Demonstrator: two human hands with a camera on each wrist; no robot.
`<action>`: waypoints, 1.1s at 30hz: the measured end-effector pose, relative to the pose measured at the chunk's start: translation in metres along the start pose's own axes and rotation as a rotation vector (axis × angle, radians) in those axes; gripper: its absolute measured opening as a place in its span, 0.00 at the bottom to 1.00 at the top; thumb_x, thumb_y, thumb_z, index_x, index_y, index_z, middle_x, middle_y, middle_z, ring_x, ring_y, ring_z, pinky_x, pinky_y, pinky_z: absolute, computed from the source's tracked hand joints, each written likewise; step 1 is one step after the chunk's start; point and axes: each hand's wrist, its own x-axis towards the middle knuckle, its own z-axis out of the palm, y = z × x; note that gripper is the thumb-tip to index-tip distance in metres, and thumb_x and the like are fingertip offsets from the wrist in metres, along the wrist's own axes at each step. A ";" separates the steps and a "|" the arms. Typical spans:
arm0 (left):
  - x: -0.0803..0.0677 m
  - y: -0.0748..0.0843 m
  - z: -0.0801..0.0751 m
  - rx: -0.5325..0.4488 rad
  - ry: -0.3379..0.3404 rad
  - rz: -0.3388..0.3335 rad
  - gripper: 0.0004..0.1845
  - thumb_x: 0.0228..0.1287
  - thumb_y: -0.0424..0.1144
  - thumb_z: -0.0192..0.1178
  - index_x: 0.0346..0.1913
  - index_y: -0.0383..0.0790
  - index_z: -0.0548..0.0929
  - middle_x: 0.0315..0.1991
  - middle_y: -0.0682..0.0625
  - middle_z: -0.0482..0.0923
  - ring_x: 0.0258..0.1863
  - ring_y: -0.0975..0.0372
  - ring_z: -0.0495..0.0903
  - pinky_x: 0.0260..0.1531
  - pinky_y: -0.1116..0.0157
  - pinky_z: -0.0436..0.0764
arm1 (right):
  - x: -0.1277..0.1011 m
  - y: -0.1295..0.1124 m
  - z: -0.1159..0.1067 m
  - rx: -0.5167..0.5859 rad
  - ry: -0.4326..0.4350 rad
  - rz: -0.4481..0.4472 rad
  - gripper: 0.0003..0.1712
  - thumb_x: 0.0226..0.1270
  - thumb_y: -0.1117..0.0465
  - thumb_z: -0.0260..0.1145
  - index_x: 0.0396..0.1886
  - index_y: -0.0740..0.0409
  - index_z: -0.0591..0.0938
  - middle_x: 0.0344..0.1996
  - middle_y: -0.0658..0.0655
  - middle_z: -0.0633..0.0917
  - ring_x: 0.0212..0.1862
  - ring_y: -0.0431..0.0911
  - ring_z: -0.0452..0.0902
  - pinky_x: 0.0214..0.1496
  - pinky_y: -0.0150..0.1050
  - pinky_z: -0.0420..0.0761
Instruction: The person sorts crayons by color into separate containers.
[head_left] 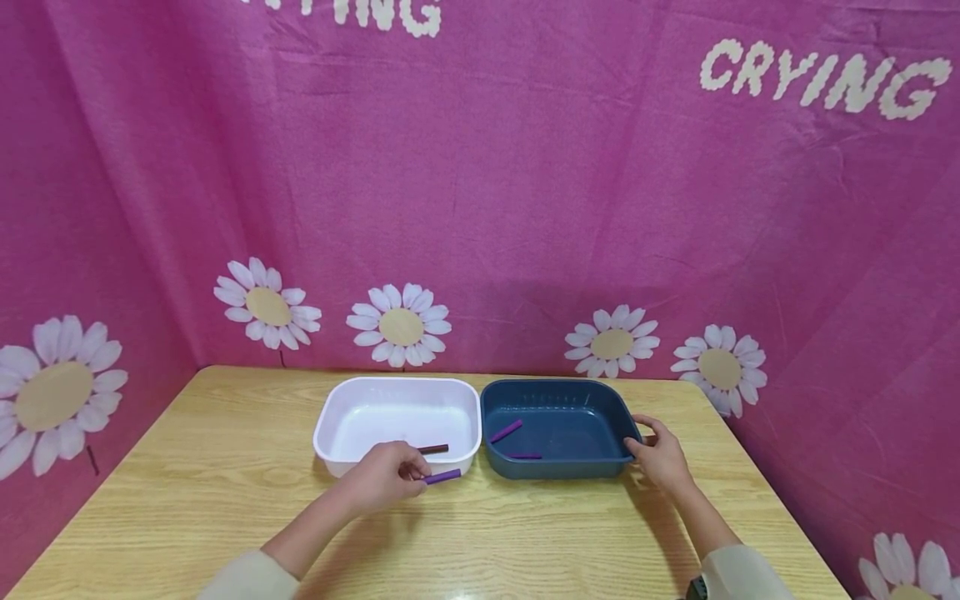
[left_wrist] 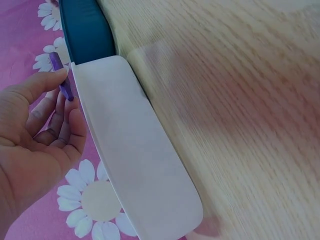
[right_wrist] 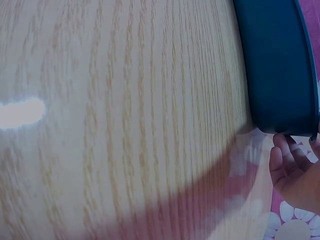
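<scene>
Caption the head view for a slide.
Left hand pinches a purple stick by the white tub; right hand holds the blue tub.

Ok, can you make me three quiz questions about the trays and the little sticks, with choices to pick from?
1. Where is the blue tray?
A. To the right of the white tray, side by side
B. Stacked on top of it
C. On the floor

2. How many purple sticks lie inside the blue tray?
A. None
B. Two
C. Five

3. What is the left hand doing?
A. Lying flat on the table
B. Pinching a purple stick
C. Lifting the white tray

Answers:
1. A, the head view shows the two trays next to each other on the table.
2. B, one slanted stick and one flat stick show on its floor.
3. B, its fingers hold the stick just in front of the white tray, while the right hand touches the blue tray's corner.
</scene>
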 end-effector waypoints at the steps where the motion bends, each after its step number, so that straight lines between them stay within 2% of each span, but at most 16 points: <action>1: 0.000 0.000 0.000 0.000 0.000 -0.003 0.02 0.51 0.30 0.66 0.29 0.37 0.84 0.26 0.54 0.77 0.27 0.69 0.72 0.29 0.74 0.74 | 0.000 0.000 0.000 0.002 0.002 -0.001 0.28 0.65 0.67 0.58 0.65 0.65 0.64 0.31 0.59 0.80 0.25 0.39 0.77 0.26 0.36 0.79; 8: 0.003 0.001 0.000 0.004 -0.004 -0.027 0.02 0.51 0.30 0.66 0.30 0.38 0.84 0.26 0.54 0.77 0.27 0.68 0.72 0.29 0.74 0.73 | 0.001 0.001 -0.001 0.001 0.005 -0.011 0.29 0.64 0.67 0.58 0.65 0.65 0.64 0.33 0.62 0.81 0.25 0.39 0.78 0.27 0.36 0.79; 18: 0.008 0.005 0.000 0.020 -0.007 -0.005 0.02 0.52 0.30 0.65 0.30 0.37 0.84 0.25 0.54 0.77 0.27 0.67 0.72 0.29 0.74 0.73 | 0.001 0.002 -0.001 -0.001 0.002 -0.005 0.29 0.65 0.66 0.58 0.65 0.65 0.64 0.34 0.62 0.81 0.25 0.39 0.78 0.27 0.37 0.80; 24: 0.011 0.007 -0.001 0.027 -0.002 0.035 0.03 0.51 0.29 0.64 0.30 0.36 0.84 0.25 0.54 0.77 0.26 0.70 0.71 0.29 0.74 0.72 | 0.001 0.002 -0.001 0.002 -0.002 0.000 0.29 0.65 0.66 0.58 0.65 0.64 0.64 0.34 0.61 0.80 0.26 0.39 0.77 0.28 0.37 0.80; 33: 0.017 0.009 0.002 0.033 -0.004 0.017 0.02 0.51 0.29 0.65 0.30 0.36 0.84 0.25 0.53 0.78 0.27 0.67 0.72 0.29 0.73 0.72 | 0.001 0.003 0.000 0.015 -0.009 -0.009 0.29 0.65 0.67 0.58 0.65 0.65 0.64 0.34 0.64 0.81 0.26 0.40 0.78 0.27 0.37 0.79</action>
